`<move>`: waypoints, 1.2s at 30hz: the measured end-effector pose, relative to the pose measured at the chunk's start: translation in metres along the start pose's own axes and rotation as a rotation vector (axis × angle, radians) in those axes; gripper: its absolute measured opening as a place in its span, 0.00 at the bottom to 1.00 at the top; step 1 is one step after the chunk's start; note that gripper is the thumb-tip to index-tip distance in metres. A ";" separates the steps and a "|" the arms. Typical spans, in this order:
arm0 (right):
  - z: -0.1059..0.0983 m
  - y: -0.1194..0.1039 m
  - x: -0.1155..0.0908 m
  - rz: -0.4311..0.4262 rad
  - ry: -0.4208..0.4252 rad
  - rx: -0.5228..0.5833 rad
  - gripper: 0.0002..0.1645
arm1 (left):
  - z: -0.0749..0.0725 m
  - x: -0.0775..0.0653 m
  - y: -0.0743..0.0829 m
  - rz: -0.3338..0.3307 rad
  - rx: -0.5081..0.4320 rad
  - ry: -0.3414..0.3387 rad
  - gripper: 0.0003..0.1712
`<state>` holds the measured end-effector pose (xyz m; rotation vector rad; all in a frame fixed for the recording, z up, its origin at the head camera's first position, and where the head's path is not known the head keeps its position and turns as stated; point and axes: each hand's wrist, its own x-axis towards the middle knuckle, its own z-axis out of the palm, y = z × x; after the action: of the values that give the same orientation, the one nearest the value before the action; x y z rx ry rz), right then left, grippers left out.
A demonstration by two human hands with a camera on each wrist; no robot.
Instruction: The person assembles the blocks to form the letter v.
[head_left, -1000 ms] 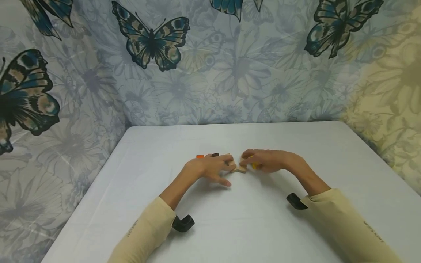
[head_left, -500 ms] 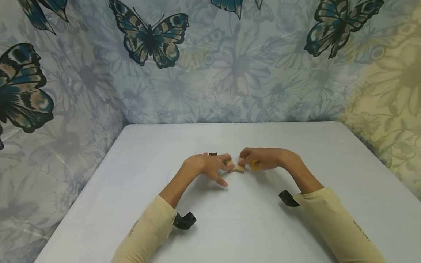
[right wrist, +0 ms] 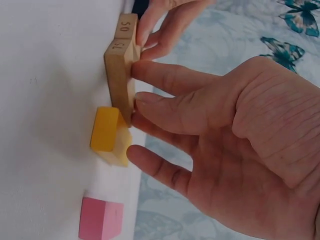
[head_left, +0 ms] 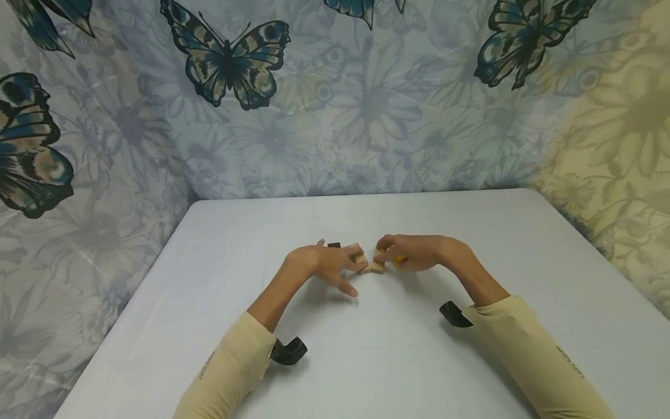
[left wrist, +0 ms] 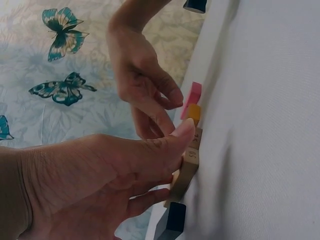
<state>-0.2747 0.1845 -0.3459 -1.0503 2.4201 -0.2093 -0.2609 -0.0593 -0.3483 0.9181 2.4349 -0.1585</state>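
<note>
Two plain wooden blocks with dark printed characters stand end to end between the hands on the white table. In the right wrist view, the nearer block point(right wrist: 119, 80) meets the other block point(right wrist: 125, 30) at its marked end. My right hand point(head_left: 413, 252) touches the nearer block, several fingertips along one side and fingers only slightly bent. Its little finger comes right at a yellow block point(right wrist: 104, 129). My left hand point(head_left: 325, 265) reaches over the other block from the left; its fingers touch it while the thumb stretches away toward the front in the head view.
A dark block point(left wrist: 172, 220) stands beside the left hand's fingers. A pink block point(right wrist: 97, 220) lies beyond the yellow one. Black devices point(head_left: 289, 351) stick out from both sleeves over the white table point(head_left: 366, 355). Butterfly-patterned cloth point(head_left: 335, 128) hangs behind it.
The head view has turned slightly, so everything sits further left in it. An orange block seen beside the left hand earlier is hidden now. Both hands stay at the wooden blocks.
</note>
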 end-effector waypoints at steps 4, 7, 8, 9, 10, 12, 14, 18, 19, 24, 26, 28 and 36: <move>0.000 0.001 0.000 -0.010 -0.006 0.003 0.35 | 0.001 0.000 -0.001 0.009 -0.007 0.006 0.46; -0.001 0.001 -0.001 -0.019 -0.002 0.003 0.34 | 0.000 0.000 -0.001 0.029 -0.007 0.018 0.45; -0.001 0.002 -0.002 -0.022 -0.001 0.004 0.34 | 0.000 0.000 -0.001 0.039 -0.007 0.022 0.45; -0.002 0.002 -0.002 -0.028 0.002 0.005 0.34 | -0.001 -0.001 -0.001 0.045 -0.009 0.023 0.45; -0.002 0.002 -0.002 -0.037 0.008 0.002 0.33 | -0.002 -0.001 -0.001 0.051 -0.011 0.026 0.45; -0.003 0.002 -0.003 -0.044 0.022 0.007 0.33 | -0.004 -0.002 0.000 0.059 -0.019 0.028 0.45; -0.005 0.001 -0.003 -0.052 0.041 0.009 0.33 | -0.005 -0.003 0.001 0.057 -0.037 0.029 0.46; -0.007 0.000 -0.005 -0.034 0.065 0.012 0.30 | -0.007 -0.006 0.001 0.033 -0.094 0.030 0.46; -0.007 -0.001 -0.006 -0.027 0.066 0.015 0.29 | -0.007 -0.007 0.000 0.031 -0.107 0.030 0.46; -0.005 0.000 -0.006 -0.020 0.055 0.028 0.27 | -0.002 -0.005 -0.001 0.060 -0.088 0.038 0.41; -0.004 0.000 -0.005 -0.025 0.047 0.034 0.27 | -0.002 -0.003 -0.001 0.083 -0.060 0.047 0.36; -0.003 0.000 -0.004 -0.021 0.033 0.029 0.26 | -0.001 -0.002 -0.001 0.093 -0.044 0.053 0.31; -0.001 -0.001 -0.003 -0.019 0.008 0.012 0.26 | 0.001 0.001 0.000 0.102 -0.032 0.034 0.34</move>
<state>-0.2730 0.1855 -0.3432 -1.0695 2.4141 -0.2344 -0.2614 -0.0586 -0.3499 1.0356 2.4078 -0.0685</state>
